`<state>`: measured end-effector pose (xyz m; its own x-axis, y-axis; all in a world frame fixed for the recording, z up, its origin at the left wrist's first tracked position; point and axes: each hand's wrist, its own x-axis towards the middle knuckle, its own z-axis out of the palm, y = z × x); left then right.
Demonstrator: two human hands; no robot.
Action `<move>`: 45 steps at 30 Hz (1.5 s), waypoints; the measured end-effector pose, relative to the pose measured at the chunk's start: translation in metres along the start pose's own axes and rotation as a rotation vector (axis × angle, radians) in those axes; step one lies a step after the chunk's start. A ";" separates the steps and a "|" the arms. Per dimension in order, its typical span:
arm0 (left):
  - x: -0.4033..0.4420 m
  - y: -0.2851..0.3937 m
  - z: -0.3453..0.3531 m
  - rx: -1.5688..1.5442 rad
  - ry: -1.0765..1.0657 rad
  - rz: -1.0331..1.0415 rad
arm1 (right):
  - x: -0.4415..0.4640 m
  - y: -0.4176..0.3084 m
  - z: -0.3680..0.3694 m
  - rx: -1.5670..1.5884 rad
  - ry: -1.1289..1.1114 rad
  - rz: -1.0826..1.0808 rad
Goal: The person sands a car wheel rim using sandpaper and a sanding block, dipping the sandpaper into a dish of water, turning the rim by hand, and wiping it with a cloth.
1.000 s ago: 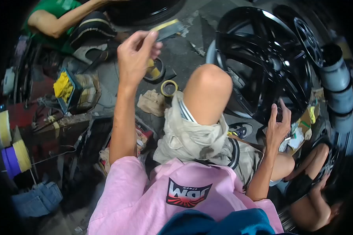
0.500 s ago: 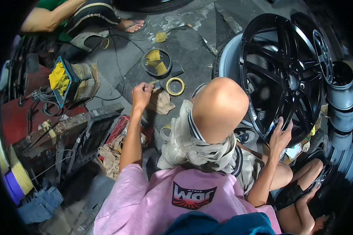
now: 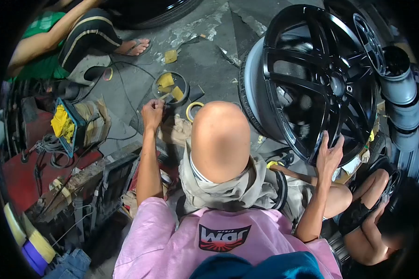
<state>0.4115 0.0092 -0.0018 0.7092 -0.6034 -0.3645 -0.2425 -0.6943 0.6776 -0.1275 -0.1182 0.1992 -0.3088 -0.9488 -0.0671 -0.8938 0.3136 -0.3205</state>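
Observation:
My left hand (image 3: 153,114) is closed in a pinch on a small grey piece (image 3: 166,98) at the near rim of a round basin (image 3: 186,88). Yellow pieces (image 3: 165,80) lie in that basin. My right hand (image 3: 329,156) rests with its fingers apart on the lower edge of a glossy black spoked wheel rim (image 3: 298,83), which stands tilted to the right of my knee. A yellow tape roll (image 3: 193,111) lies between the basin and my knee, and crumpled brown paper (image 3: 174,132) is just beside my left hand.
One person's leg and foot (image 3: 134,47) are at the upper left; another person (image 3: 370,232) sits at the lower right. Grey cylinders (image 3: 399,88) are stacked at the right. A crate (image 3: 72,128) with yellow cloth stands at the left, and a cable crosses the floor.
My left hand came down from a raised position with the grey piece and is now at the basin's rim. My right hand has stayed at the wheel's lower edge. The view has shifted.

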 end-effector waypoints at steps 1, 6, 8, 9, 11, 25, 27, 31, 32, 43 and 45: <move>0.004 -0.014 -0.001 0.001 0.002 -0.006 | -0.001 -0.002 0.003 -0.002 -0.005 -0.003; 0.011 -0.058 0.011 0.159 0.052 0.142 | 0.004 0.013 0.009 0.089 0.049 -0.110; -0.013 -0.041 0.017 0.171 -0.049 0.076 | 0.003 0.008 0.007 0.063 0.059 -0.109; -0.020 -0.040 0.019 0.174 -0.083 0.057 | 0.002 0.004 0.005 0.062 0.050 -0.100; -0.010 -0.105 0.053 0.166 -0.063 0.063 | 0.002 0.007 0.006 0.056 0.054 -0.096; -0.084 -0.094 0.085 0.045 -0.130 -0.072 | 0.005 0.014 0.012 0.032 0.074 -0.114; -0.089 -0.100 0.077 0.041 -0.146 -0.082 | 0.004 0.013 0.011 0.050 0.082 -0.119; -0.093 -0.098 0.090 0.020 -0.164 -0.089 | 0.003 0.008 0.010 0.041 0.141 -0.154; -0.095 -0.096 0.096 0.013 -0.165 -0.092 | 0.003 0.008 0.011 0.011 0.227 -0.236; -0.182 -0.131 0.030 -0.091 -0.103 -0.211 | -0.080 -0.107 0.046 0.632 -0.342 -0.988; -0.170 -0.127 0.031 -0.100 -0.060 -0.200 | -0.090 -0.141 0.082 0.472 -0.534 -0.994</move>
<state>0.3012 0.1878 -0.0464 0.6953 -0.4818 -0.5333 -0.0318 -0.7620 0.6468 0.0534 -0.0801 0.1734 0.7132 -0.6985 0.0584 -0.4243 -0.4965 -0.7573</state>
